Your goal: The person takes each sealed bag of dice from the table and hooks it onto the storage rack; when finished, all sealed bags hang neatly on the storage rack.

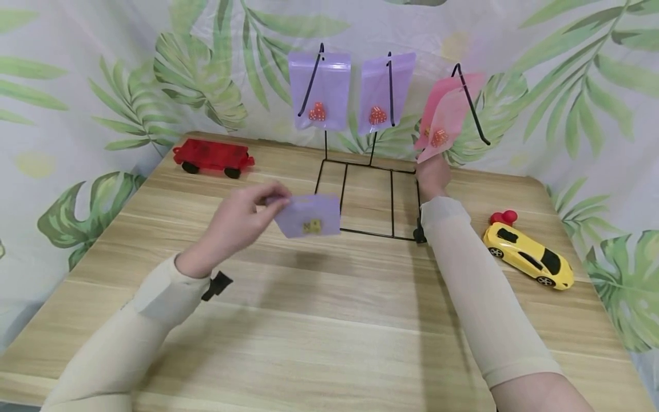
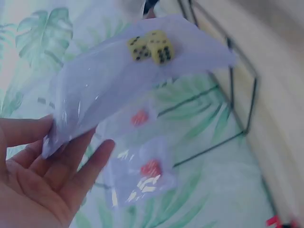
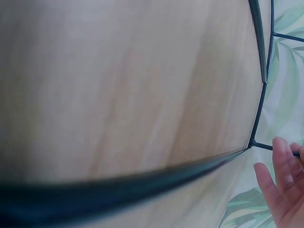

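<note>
My left hand (image 1: pixel 238 220) pinches a corner of a small purple zip bag (image 1: pixel 311 210) above the table. Yellow dice (image 2: pixel 161 47) with black dots lie inside that bag. At the back right, my right hand (image 1: pixel 432 176) grips the right upright of a black wire rack (image 1: pixel 392 203), just below the hanging pink bags (image 1: pixel 447 109); these partly hide its fingers in the head view. Orange-red dice (image 1: pixel 439 137) show in the pink bags. Two purple bags, a left one (image 1: pixel 329 80) and a middle one (image 1: pixel 378 86), hang from the other hooks with orange-red dice inside.
A red toy wagon (image 1: pixel 213 155) stands at the back left of the wooden table (image 1: pixel 309 337). On the right are a yellow toy car (image 1: pixel 530 256) and a small red object (image 1: pixel 503 217). Behind the rack hangs a leaf-patterned cloth (image 1: pixel 118 68).
</note>
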`<state>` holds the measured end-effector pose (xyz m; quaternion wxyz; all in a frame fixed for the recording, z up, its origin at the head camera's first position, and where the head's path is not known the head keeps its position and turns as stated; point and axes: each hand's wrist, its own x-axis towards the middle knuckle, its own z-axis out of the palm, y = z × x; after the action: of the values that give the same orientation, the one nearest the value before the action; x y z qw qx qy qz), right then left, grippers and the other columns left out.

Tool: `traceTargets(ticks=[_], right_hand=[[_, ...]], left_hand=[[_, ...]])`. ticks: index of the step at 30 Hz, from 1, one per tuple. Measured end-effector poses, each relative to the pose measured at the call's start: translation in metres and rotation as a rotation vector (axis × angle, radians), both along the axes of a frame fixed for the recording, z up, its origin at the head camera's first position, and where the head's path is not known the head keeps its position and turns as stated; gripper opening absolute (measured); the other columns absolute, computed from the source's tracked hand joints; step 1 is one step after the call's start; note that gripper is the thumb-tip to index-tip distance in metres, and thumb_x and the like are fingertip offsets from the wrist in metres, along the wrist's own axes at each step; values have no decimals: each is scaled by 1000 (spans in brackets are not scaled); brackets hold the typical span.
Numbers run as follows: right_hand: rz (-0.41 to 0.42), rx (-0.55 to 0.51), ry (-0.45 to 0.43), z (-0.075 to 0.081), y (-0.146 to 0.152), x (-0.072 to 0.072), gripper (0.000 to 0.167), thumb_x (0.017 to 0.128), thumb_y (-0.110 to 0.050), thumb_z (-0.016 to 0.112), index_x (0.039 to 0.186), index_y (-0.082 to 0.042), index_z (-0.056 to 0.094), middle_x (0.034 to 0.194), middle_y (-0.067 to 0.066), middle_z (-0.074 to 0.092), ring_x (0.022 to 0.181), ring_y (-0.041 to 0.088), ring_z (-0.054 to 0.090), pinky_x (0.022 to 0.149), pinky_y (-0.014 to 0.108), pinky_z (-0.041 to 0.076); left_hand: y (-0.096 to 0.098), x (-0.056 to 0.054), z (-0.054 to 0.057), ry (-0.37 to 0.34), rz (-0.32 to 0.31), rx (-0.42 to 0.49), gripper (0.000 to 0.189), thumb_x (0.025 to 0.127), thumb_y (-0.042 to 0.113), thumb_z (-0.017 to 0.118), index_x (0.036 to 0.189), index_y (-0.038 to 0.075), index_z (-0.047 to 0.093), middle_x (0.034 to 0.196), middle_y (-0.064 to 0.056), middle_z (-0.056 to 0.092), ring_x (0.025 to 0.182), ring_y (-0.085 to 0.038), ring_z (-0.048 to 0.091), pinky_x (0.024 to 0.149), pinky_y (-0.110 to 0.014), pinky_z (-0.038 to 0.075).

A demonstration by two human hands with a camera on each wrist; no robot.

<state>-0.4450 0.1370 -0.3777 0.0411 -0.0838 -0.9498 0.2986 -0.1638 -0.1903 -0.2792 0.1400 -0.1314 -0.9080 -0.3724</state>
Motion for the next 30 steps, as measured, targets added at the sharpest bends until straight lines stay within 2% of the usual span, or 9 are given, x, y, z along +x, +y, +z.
traceTargets(ticks=[4, 6, 8, 13, 17, 23, 27, 30], right_hand=[[-5, -17, 33, -1, 0, 2, 25, 94, -15, 56, 115, -12, 70, 112, 14, 72, 104, 34, 67, 88, 51, 53], [-3, -29, 45, -2, 1, 3, 24, 95, -16, 55, 113, -12, 70, 109, 14, 73, 103, 34, 67, 87, 51, 53], [-5, -38, 51, -2, 1, 3, 24, 95, -16, 55, 112, -12, 70, 108, 14, 73, 103, 34, 67, 88, 51, 52], [-7, -34, 44, -1, 1, 3, 28, 90, -12, 56, 114, -12, 70, 110, 14, 72, 106, 34, 66, 90, 51, 51], [-1, -22, 28, -1, 1, 4, 33, 88, -8, 53, 116, -14, 70, 110, 12, 73, 107, 34, 66, 91, 50, 51], [-7, -23, 28, -3, 2, 3, 29, 90, -10, 50, 113, -11, 69, 105, 14, 73, 103, 34, 67, 89, 50, 52], [-1, -33, 34, -3, 2, 2, 27, 92, -11, 50, 110, -10, 70, 102, 15, 73, 99, 34, 68, 87, 50, 53], [7, -34, 34, -3, 2, 2, 28, 92, -11, 50, 111, -10, 70, 102, 14, 73, 98, 34, 68, 87, 50, 53]], left_hand=[[-4, -11, 23, 149, 53, 97, 10, 96, 5, 63, 99, -2, 69, 88, -15, 70, 67, -18, 59, 59, -20, 44], [-4, -15, 33, 207, 67, 152, 10, 96, 5, 63, 98, -3, 69, 84, -14, 68, 62, -13, 52, 55, -16, 39], [-3, -20, 43, 230, 77, 199, 12, 96, 7, 64, 99, -3, 70, 82, -11, 65, 60, -11, 46, 54, -17, 37], [1, -35, 59, 234, 84, 272, 13, 96, 9, 64, 101, -1, 71, 84, 0, 61, 63, -12, 46, 58, -20, 38], [3, -47, 65, 238, 75, 320, 12, 96, 9, 64, 100, -1, 70, 86, 5, 61, 67, -14, 48, 61, -22, 40], [2, -60, 67, 215, 78, 355, 11, 95, 8, 64, 99, 0, 71, 93, -1, 65, 73, -13, 51, 64, -21, 42], [0, -69, 68, 181, 110, 363, 13, 96, 10, 64, 102, 1, 70, 99, -5, 67, 76, -12, 54, 68, -19, 45], [0, -81, 68, 155, 140, 378, 14, 95, 13, 66, 104, 3, 66, 102, -6, 67, 79, -10, 56, 71, -18, 47]])
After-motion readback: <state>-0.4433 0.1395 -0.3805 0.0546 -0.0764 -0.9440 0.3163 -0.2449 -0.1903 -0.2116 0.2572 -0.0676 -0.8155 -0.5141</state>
